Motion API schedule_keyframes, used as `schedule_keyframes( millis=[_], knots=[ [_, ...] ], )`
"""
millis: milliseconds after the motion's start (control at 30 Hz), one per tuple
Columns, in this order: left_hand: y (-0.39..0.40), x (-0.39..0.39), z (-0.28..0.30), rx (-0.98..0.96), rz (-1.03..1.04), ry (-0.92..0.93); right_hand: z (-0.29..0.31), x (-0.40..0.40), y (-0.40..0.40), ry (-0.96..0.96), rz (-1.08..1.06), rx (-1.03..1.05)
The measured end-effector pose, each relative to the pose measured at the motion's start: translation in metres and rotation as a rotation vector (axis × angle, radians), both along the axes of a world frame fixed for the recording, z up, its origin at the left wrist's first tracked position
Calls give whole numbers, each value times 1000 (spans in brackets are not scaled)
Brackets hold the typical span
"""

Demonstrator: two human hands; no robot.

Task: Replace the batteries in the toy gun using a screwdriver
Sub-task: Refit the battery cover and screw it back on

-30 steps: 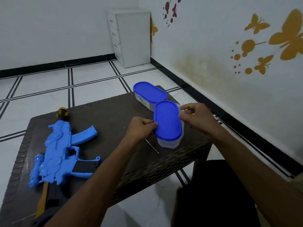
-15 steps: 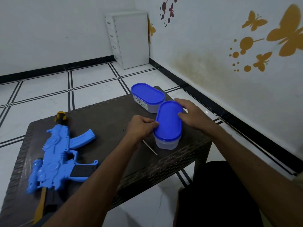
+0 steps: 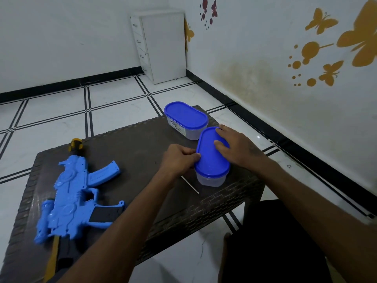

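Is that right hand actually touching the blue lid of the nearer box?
Touching. The head view shows the right hand lying flat on the near container's blue lid, its fingers overlapping the lid's far end with no gap.

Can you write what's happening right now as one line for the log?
left hand: pinching near box lid edge | right hand: flat on lid | toy gun: untouched on table

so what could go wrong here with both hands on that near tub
1. The near clear oval tub with the blue lid stands close to the front right edge of the dark woven table; a slip as the right hand presses and the left hand works its rim might tip it off.
2. The thin metal rod and tiny dark screw lie loose beside the left hand; a nudge could send either to the floor.
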State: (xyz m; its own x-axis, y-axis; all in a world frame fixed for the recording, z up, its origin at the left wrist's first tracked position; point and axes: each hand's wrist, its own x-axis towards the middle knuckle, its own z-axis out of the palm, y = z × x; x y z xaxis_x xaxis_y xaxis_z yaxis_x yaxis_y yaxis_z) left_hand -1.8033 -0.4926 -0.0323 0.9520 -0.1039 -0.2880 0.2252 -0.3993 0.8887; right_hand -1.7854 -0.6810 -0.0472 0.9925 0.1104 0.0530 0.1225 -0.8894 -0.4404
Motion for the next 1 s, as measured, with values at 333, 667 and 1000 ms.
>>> schedule_keyframes(
  millis=[333,667,1000],
  knots=[
    [0,-4,0,-89,3,61,-10,-4,5,64,17,69],
    [-1,-18,5,-224,97,157,-12,-4,4,83,15,91],
    [3,-33,-6,-342,82,263,25,-41,-8,380,-75,387]
  ],
)
